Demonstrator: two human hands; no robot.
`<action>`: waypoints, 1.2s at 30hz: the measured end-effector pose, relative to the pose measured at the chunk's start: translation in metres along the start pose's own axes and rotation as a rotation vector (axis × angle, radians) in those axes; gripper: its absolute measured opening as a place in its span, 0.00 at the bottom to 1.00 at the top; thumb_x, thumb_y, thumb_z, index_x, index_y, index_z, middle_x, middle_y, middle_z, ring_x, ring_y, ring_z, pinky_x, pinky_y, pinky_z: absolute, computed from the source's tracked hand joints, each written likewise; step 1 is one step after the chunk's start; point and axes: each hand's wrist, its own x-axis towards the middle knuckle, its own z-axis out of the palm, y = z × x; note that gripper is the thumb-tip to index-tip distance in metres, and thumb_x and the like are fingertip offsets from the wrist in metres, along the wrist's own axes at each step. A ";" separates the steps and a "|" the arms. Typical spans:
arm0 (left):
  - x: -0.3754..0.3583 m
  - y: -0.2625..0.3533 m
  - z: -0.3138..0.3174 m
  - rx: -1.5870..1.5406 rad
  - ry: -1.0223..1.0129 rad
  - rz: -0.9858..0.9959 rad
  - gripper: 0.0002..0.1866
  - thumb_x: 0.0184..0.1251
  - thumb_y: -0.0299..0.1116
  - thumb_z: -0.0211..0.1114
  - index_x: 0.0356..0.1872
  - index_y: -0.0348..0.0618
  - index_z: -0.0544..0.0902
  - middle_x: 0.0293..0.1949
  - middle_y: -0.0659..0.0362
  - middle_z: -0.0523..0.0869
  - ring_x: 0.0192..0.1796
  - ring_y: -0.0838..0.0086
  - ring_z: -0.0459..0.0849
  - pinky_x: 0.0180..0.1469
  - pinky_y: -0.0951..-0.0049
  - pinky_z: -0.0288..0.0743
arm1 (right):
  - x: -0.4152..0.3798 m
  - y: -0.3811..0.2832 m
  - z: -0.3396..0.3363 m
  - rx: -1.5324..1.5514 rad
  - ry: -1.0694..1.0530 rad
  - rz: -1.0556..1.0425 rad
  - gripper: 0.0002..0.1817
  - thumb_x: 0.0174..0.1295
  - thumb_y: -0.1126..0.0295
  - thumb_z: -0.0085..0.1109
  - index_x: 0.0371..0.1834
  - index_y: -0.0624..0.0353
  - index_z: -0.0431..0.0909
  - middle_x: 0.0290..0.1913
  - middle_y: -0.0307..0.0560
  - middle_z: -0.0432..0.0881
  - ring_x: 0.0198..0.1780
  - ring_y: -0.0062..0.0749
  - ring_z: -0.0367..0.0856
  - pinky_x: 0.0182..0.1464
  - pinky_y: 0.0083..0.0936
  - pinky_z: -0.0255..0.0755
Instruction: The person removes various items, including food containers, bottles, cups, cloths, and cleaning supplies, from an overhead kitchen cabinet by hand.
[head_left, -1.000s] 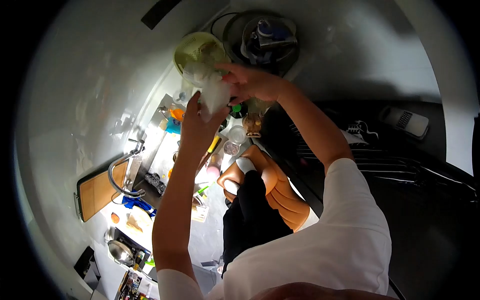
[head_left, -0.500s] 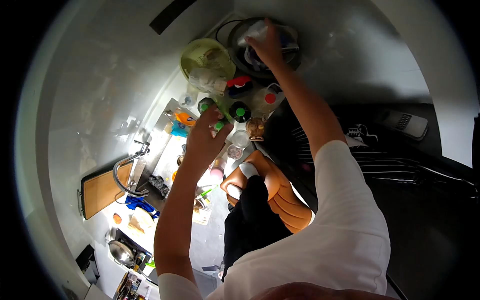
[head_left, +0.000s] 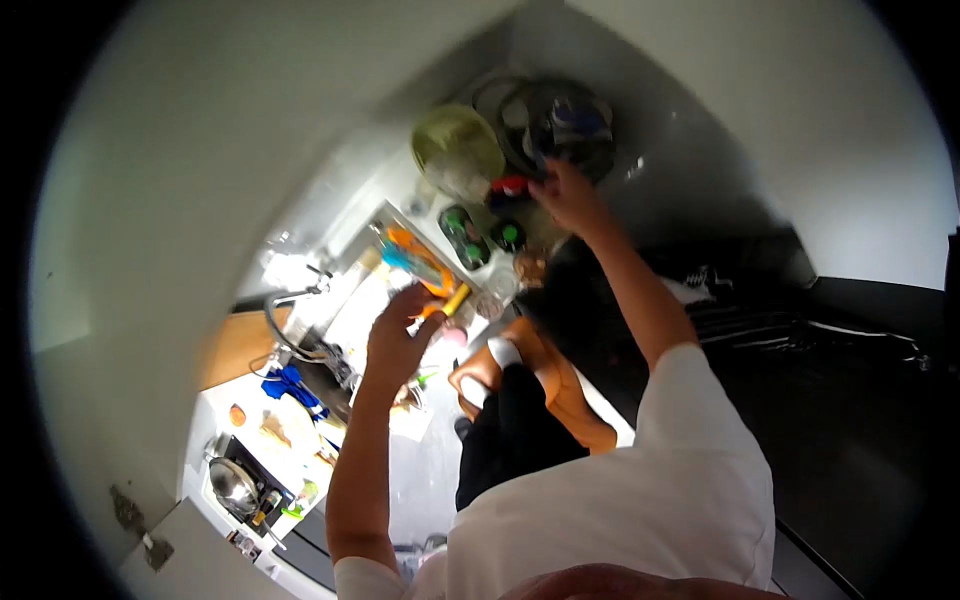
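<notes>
My left hand hovers over the bright counter, fingers curved with a gap between thumb and fingers. Close to its fingertips are a yellow stick-like thing and an orange-and-blue packet; I see no grip on either. My right hand reaches toward a red-and-dark thing, its fingers stretched out, slightly blurred and apparently holding nothing. Behind it sits a dark round basin with blurred items inside. Bottles with green caps stand between the hands, beside a brown-filled jar.
A yellow-green basket with clear plastic in it stands in the corner. At the left are a curved faucet, a wooden board, a blue cloth and a metal pan. An orange-brown cushioned seat is below.
My right hand has drawn back from the basin toward the red-and-dark thing. My left hand has moved down, away from the green-capped bottles toward the orange packet. The view has shifted.
</notes>
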 end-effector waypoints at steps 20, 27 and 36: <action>-0.170 0.232 -0.106 0.013 0.307 0.423 0.26 0.72 0.35 0.74 0.66 0.35 0.80 0.54 0.49 0.90 0.56 0.64 0.90 0.63 0.64 0.82 | 0.078 -0.498 -0.217 -0.960 1.168 -1.025 0.35 0.62 0.54 0.70 0.66 0.66 0.75 0.48 0.59 0.89 0.63 0.55 0.81 0.62 0.50 0.74; -0.185 0.222 -0.115 0.023 0.364 0.398 0.24 0.73 0.32 0.72 0.65 0.35 0.80 0.53 0.49 0.90 0.55 0.66 0.90 0.61 0.66 0.82 | 0.034 -0.540 -0.228 -0.917 0.593 -0.732 0.42 0.57 0.50 0.74 0.72 0.62 0.73 0.59 0.65 0.84 0.65 0.60 0.79 0.69 0.49 0.72; -0.164 0.216 -0.104 0.014 0.305 0.396 0.25 0.73 0.34 0.73 0.66 0.35 0.80 0.55 0.48 0.90 0.54 0.67 0.90 0.59 0.67 0.82 | -0.054 -0.490 -0.240 -0.545 0.500 -0.748 0.40 0.57 0.50 0.76 0.67 0.66 0.74 0.58 0.67 0.84 0.60 0.63 0.83 0.60 0.49 0.79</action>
